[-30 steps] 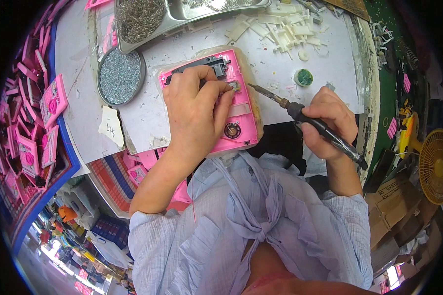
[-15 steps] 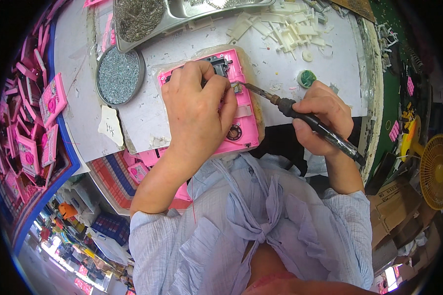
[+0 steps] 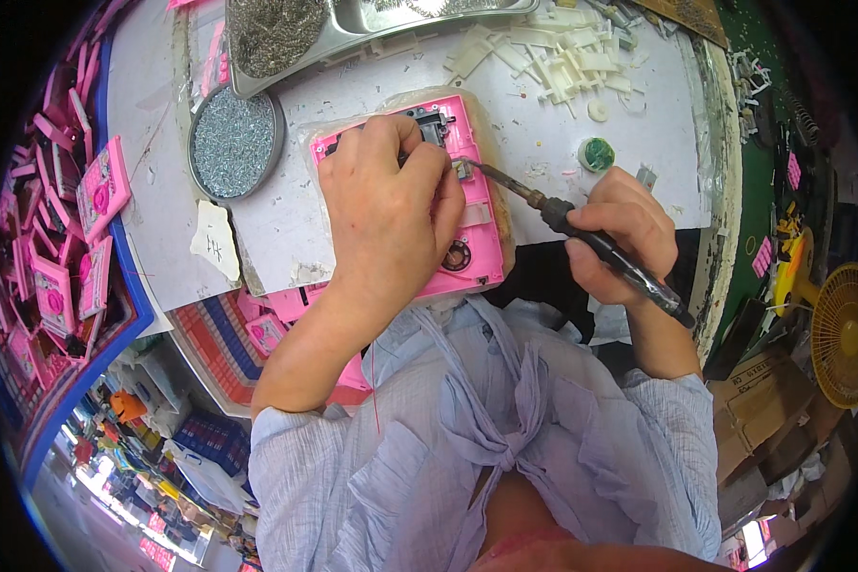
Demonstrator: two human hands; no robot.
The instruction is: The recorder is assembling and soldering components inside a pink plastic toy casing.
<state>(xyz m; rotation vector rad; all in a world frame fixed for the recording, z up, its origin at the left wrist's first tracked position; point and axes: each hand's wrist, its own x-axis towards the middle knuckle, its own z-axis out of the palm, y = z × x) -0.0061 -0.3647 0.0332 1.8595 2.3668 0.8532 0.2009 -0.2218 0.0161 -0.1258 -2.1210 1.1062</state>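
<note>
In front of me a pink plastic casing lies open on a pale pad, with a black mechanism in its upper part and a round speaker near its lower edge. My left hand rests over the casing, fingertips pinched together by the mechanism. What they hold is hidden under the fingers. Between its thumb and fingers, my right hand grips a soldering iron. The iron's tip reaches a small part inside the casing, close to my left fingertips; whether it touches cannot be made out.
A round dish of small screws stands to the left, below a metal tray with wire wool. White plastic parts lie at the back right, near a small green-filled tub. Pink casings fill a blue-rimmed crate at far left.
The rear end of the soldering iron has dipped slightly toward me, and my right hand has shifted a little left. My left hand stays over the casing, its fingers still pinched.
</note>
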